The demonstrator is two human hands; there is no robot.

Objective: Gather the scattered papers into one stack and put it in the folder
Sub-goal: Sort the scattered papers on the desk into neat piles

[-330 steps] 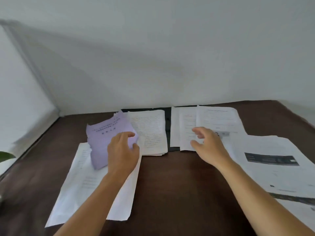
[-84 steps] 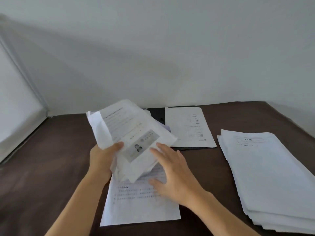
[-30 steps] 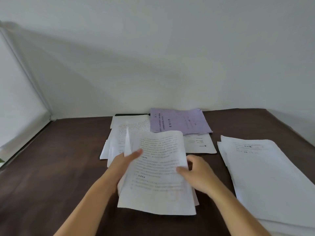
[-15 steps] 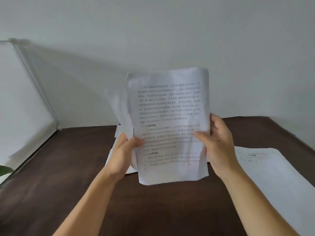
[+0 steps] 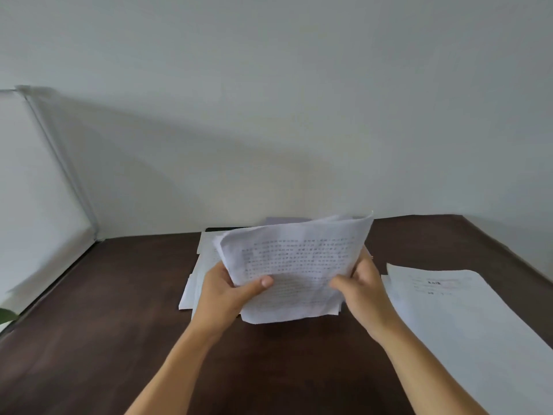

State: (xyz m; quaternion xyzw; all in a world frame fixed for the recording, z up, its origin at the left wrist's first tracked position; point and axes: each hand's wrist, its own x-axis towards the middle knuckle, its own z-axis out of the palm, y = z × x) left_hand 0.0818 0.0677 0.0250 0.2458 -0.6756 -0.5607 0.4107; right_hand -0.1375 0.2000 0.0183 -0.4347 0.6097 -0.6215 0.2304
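Head view showed, from left to right, one loose pile of sheets [image 5: 196,277] lying on the dark worktop [image 5: 119,324], then the left hand [image 5: 227,290] and the right hand [image 5: 363,287], each with its grip clamped on a side edge of one held sheaf [image 5: 296,265] raised above the worktop, then one large stack [image 5: 466,324] lying apart at the right. The sheaf's long axis ran away from the person, tilted back. The folder [image 5: 223,229] showed only as a dark sliver beyond the sheaf, about equally near both hands, with a lilac sheet [image 5: 284,219] peeking there too.
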